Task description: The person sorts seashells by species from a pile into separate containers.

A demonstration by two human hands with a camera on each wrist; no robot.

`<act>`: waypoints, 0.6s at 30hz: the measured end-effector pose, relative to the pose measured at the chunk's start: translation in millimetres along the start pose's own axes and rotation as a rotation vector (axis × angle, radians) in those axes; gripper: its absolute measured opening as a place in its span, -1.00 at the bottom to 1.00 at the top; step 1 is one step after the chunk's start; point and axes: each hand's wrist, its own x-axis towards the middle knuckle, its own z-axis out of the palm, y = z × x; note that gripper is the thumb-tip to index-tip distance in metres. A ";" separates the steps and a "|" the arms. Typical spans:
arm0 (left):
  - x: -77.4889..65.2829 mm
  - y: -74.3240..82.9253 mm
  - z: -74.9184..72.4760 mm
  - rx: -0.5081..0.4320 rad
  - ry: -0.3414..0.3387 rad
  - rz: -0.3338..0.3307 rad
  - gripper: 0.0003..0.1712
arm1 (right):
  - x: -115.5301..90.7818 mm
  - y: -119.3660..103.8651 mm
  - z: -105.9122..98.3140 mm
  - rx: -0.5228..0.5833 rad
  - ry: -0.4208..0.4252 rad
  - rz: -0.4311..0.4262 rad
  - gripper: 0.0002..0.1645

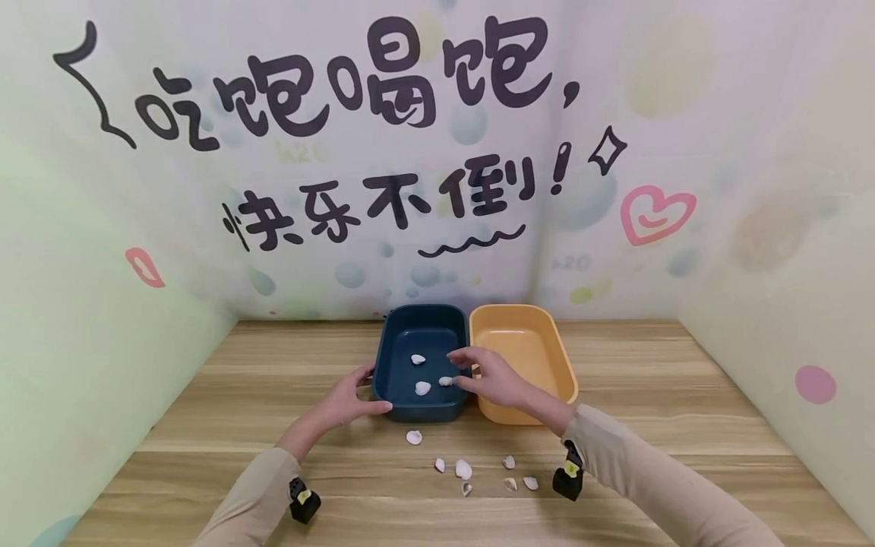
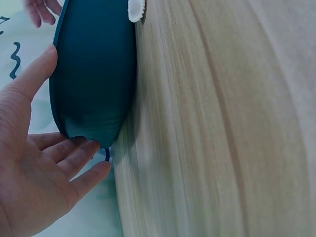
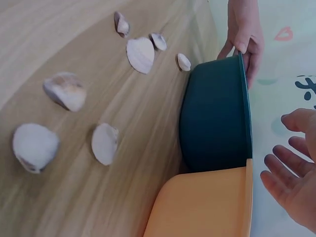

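A dark blue bin (image 1: 424, 414) stands beside an orange bin (image 1: 570, 372). My left hand (image 1: 345, 399) spans the blue bin's near left corner, its thumb on the rim and its fairly straight fingers (image 2: 74, 153) against the outer wall. Over the blue bin's right side hovers my right hand (image 1: 499, 378), fingers apart and holding nothing in the right wrist view. Inside the bin are a white seashell (image 1: 418, 359), a second seashell (image 1: 423, 388) and a third seashell (image 1: 446, 381) close to my right thumb tip. Whether that one lies on the floor, I cannot tell.
Several loose shells lie on the wooden table (image 1: 273, 387) in front of the bins, among them a large white shell (image 1: 463, 469) and a shell (image 1: 413, 437) near the blue bin. A printed cloth (image 1: 383, 273) hangs behind; pale side walls flank the table.
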 end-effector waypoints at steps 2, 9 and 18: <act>0.0 0.1 0.0 0.001 -0.001 0.001 -0.07 | -2.7 -2.2 0.4 0.009 -0.001 -0.009 -0.56; -1.1 -0.2 1.4 0.018 0.003 -0.007 -0.07 | -14.2 -5.6 1.6 0.019 -0.016 -0.042 -0.59; -3.9 -0.1 2.5 0.034 0.011 -0.015 -0.08 | -27.7 -5.1 5.9 0.012 -0.032 -0.093 -0.61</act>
